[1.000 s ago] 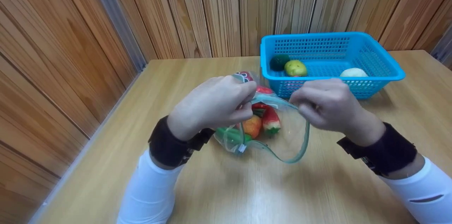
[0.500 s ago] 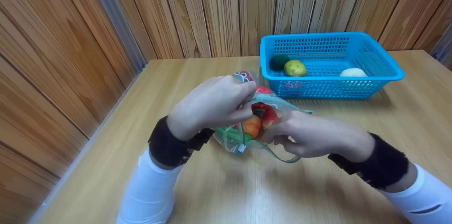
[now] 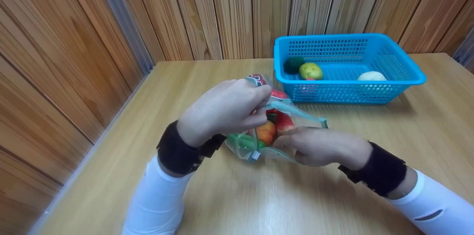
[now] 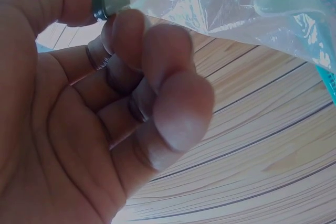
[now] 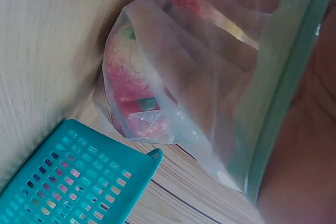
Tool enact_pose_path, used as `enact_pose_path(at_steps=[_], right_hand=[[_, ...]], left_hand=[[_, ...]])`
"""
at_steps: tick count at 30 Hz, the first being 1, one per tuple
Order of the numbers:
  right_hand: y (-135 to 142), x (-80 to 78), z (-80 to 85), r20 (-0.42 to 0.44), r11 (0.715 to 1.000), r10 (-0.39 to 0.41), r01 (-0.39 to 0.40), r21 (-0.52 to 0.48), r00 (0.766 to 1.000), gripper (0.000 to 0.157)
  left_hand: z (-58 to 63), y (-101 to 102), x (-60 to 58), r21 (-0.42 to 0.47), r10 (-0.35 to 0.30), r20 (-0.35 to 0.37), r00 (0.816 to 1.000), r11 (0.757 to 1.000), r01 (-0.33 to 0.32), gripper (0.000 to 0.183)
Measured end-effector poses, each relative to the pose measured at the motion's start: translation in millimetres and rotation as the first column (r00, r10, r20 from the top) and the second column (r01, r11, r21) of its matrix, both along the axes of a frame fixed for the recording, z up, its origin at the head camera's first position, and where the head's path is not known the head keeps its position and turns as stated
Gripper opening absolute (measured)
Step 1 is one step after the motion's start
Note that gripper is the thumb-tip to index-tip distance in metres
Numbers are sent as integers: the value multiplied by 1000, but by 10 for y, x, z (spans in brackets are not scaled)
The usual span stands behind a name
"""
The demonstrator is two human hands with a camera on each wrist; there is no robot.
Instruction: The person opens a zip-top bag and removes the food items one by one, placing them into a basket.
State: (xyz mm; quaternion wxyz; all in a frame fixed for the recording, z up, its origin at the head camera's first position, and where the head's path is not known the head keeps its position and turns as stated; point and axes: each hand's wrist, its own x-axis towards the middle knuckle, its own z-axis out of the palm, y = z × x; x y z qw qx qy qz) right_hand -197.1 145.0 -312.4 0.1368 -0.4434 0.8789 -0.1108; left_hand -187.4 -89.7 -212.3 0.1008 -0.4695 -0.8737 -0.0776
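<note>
A clear zip bag [image 3: 281,106] with a pale green seal lies on the table, its mouth spread and its white slider [image 3: 255,155] at the near side. Inside are an orange round fruit [image 3: 266,133], a red piece with a pale end [image 3: 284,122] and a long green vegetable [image 3: 244,141]. My left hand [image 3: 229,106] pinches the bag's rim between thumb and forefinger. My right hand [image 3: 318,145] reaches in through the mouth, fingers extended beside the contents. In the right wrist view those fingers show through the plastic, near a pinkish-red fruit [image 5: 126,69].
Behind the bag, to the right, stands a blue perforated basket [image 3: 340,92]. It holds a yellowish potato [image 3: 311,71], a dark green round item [image 3: 293,64] and a white round item [image 3: 372,76]. Wooden panel walls [image 3: 237,16] border the table's back and left.
My right hand has let go of the bag's right rim and moved down and left into the mouth. My left hand keeps its pinch in nearly the same place.
</note>
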Motion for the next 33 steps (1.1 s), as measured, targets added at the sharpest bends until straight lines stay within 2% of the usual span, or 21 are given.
enact_pose_path(at_steps=[4, 8, 14, 18, 22, 27, 30, 33], right_hand=[[-10, -17, -2, 11, 1000, -6, 6, 3, 1000, 46], [-12, -33, -5, -84, 997, 31, -37, -68, 996, 44], [-18, -24, 45, -295, 972, 44, -109, -206, 955, 27], [-5, 10, 111, -367, 946, 35, -148, -287, 930, 25], [11, 49, 173, -443, 903, 58, -236, -359, 895, 27], [13, 81, 254, -520, 830, 73, -341, -442, 851, 27], [30, 97, 313, -540, 784, 56, -372, -497, 840, 21], [65, 110, 368, -540, 730, 35, -390, -561, 841, 7]], left_hand=[[-2, -6, -1, 5, 1, 2, 1000, 1000, -1, 7], [1, -14, 5, 9, 5, 1, 1000, 1000, -5, 7], [3, -9, 3, 6, 12, 3, 1000, 1000, -12, 6], [15, 0, 8, -3, 19, 18, 1000, 1000, -19, 7], [22, 3, 8, -8, 27, 29, 999, 1000, -27, 7], [14, 1, 8, -9, 30, 19, 999, 1000, -30, 7], [15, -1, 6, -10, 28, 18, 999, 1000, -28, 8], [16, 1, 0, -17, 29, 22, 999, 999, -29, 10]])
